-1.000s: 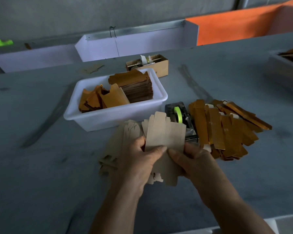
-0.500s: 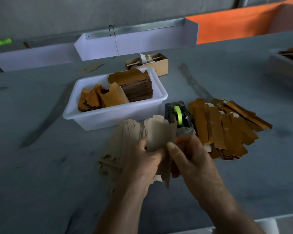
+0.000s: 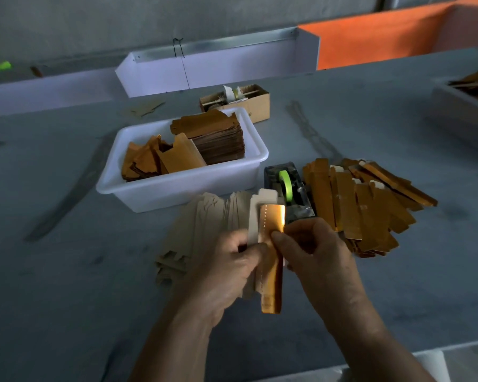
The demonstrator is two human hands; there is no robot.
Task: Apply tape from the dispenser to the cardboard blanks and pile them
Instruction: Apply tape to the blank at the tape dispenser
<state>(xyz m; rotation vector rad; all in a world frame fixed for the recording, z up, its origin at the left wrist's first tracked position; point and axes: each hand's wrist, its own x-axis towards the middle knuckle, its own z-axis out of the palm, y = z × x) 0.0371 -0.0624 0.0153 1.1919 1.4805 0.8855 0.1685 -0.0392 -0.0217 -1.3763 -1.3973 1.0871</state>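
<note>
Both hands gripping one folded cardboard blank point(image 3: 271, 244) near centre: left hand point(image 3: 226, 274) pinching its pale left edge, right hand point(image 3: 318, 257) thumb pressed on the gold face. Tape dispenser point(image 3: 290, 194) just beyond, white tub point(image 3: 177, 188) far left, taped pile point(image 3: 370, 210) right. Open table point(image 3: 53, 285) left and near. Since a second ago, blank folded from flat, gold side showing.

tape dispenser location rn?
Head view, centre of the table: the tape dispenser sits between the white bin on its left and the gold pile on its right, just beyond the right hand.
</note>
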